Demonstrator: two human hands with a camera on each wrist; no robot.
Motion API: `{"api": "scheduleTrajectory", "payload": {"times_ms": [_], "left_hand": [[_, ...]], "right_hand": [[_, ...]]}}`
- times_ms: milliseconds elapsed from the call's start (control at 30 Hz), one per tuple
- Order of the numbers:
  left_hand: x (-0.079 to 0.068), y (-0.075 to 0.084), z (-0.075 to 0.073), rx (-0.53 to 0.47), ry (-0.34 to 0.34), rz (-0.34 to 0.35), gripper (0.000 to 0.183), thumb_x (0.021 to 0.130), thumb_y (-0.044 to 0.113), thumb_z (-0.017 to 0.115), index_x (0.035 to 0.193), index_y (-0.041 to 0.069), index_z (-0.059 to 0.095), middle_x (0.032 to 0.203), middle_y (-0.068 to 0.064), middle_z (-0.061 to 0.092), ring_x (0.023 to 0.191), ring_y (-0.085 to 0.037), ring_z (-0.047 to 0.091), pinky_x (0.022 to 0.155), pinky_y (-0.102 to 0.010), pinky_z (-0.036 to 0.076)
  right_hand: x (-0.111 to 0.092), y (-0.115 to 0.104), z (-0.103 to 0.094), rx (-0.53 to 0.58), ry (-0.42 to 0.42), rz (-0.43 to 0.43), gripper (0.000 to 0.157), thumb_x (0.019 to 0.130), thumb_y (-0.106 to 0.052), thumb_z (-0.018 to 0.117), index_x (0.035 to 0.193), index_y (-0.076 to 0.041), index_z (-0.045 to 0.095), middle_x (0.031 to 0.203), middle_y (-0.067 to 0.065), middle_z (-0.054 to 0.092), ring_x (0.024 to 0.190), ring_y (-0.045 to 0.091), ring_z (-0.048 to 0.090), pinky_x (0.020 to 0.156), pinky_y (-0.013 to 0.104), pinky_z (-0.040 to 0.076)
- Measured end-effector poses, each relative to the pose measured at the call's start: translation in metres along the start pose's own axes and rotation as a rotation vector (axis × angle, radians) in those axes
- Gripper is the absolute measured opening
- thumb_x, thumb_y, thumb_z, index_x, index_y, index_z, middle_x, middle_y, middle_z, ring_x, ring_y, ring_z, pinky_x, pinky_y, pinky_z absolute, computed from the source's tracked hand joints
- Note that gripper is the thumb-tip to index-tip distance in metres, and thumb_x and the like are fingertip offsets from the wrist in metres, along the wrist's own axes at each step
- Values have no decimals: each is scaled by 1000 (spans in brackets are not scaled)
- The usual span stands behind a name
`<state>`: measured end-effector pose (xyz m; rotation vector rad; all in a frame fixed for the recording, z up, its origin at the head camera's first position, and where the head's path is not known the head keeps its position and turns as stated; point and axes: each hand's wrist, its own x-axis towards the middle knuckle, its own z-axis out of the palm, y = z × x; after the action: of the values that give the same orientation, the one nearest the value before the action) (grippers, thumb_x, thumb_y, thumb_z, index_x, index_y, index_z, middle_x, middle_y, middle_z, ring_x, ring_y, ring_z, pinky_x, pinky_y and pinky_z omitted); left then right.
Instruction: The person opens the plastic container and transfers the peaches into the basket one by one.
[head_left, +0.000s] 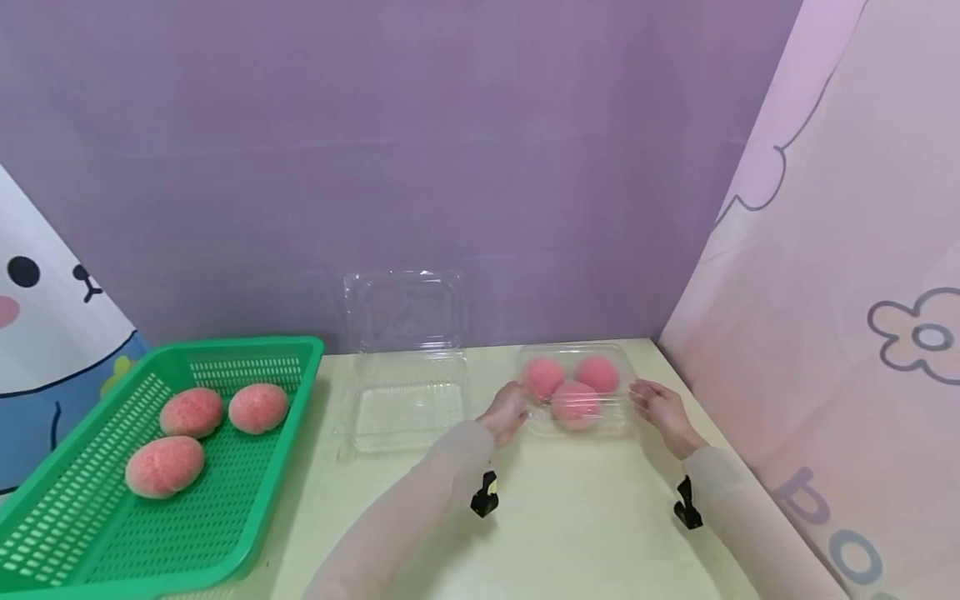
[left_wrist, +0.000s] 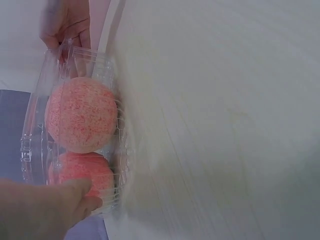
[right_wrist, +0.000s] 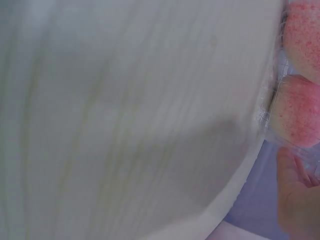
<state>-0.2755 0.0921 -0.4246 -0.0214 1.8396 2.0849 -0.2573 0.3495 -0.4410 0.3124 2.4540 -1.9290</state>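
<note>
A clear plastic clamshell box (head_left: 540,427) stands at the back right of the table, its lid down over three pink peaches (head_left: 577,406). My left hand (head_left: 506,412) grips the box's left side, with thumb and fingers at the edge in the left wrist view. On the opposite side, my right hand (head_left: 667,417) pinches the box's edge between thumb and fingers. The right wrist view catches the right hand (right_wrist: 298,195) close beside a peach (right_wrist: 295,112) behind the clear wall.
A second clear clamshell box (head_left: 408,412) stands with its lid raised, left of my left hand. At the far left a green basket (head_left: 258,517) holds three more peaches (head_left: 165,467). A purple backdrop (head_left: 480,167) rises behind the table, and a printed pink sheet (head_left: 825,333) flanks the right.
</note>
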Motion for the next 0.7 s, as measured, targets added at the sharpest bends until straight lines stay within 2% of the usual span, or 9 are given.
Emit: {"api": "scheduleTrajectory", "payload": {"times_ms": [33, 100, 167, 267, 333, 400, 533, 700], "left_hand": [[-1, 0, -1, -1, -1, -5, 42, 96, 17, 33, 132, -5, 30, 129, -14, 33, 115, -25, 32, 104, -40, 31], [-4, 1, -4, 10, -4, -8, 46, 96, 19, 33, 135, -6, 27, 136, -17, 29, 116, -28, 32, 103, -40, 31], [-8, 2, -6, 10, -8, -11, 50, 96, 20, 33, 137, -6, 23, 141, -18, 25, 121, -29, 30, 105, -40, 30], [-15, 2, -9, 11, -17, -9, 53, 96, 20, 33, 139, -7, 18, 145, -21, 19, 130, -34, 24, 109, -44, 25], [-18, 3, -11, -1, -28, -12, 58, 96, 21, 32, 142, -7, 9, 149, -22, 8, 137, -36, 10, 112, -48, 15], [-21, 3, -13, 3, -35, -15, 61, 96, 21, 31, 142, -7, 3, 150, -22, 0, 138, -38, 2, 112, -50, 10], [-26, 3, -16, 18, -35, -17, 61, 97, 21, 30, 142, -7, 1, 150, -22, -4, 138, -37, -2, 112, -50, 10], [-30, 4, -18, 31, -28, -13, 60, 97, 20, 28, 142, -7, 0, 151, -21, -5, 139, -36, 0, 113, -48, 14]], "right_hand": [[-2, -1, 1, -9, 3, -1, 50, 100, -24, 29, 140, 4, 24, 144, 22, 29, 107, 1, 51, 90, 14, 45], [-4, -3, 4, -16, 6, 1, 49, 100, -22, 29, 140, 5, 25, 143, 23, 30, 109, 4, 52, 88, 13, 45], [-6, -4, 6, -19, 0, -2, 48, 100, -21, 28, 140, 5, 25, 143, 23, 30, 119, 16, 49, 91, 16, 45], [-8, -5, 10, -13, -11, -11, 47, 100, -20, 27, 140, 5, 24, 143, 24, 30, 129, 30, 36, 94, 18, 44], [-9, -5, 13, -13, -17, -10, 47, 100, -19, 27, 140, 5, 24, 143, 24, 30, 130, 31, 35, 93, 17, 44], [-10, -5, 15, -18, -21, -10, 47, 100, -19, 26, 140, 5, 24, 142, 23, 31, 130, 31, 35, 92, 16, 44], [-13, -5, 19, -7, -20, -9, 46, 100, -18, 26, 140, 5, 24, 142, 23, 31, 130, 32, 34, 94, 18, 44], [-15, -5, 21, 3, -22, -17, 47, 100, -21, 26, 140, 5, 24, 142, 24, 31, 130, 33, 33, 99, 25, 40]]}}
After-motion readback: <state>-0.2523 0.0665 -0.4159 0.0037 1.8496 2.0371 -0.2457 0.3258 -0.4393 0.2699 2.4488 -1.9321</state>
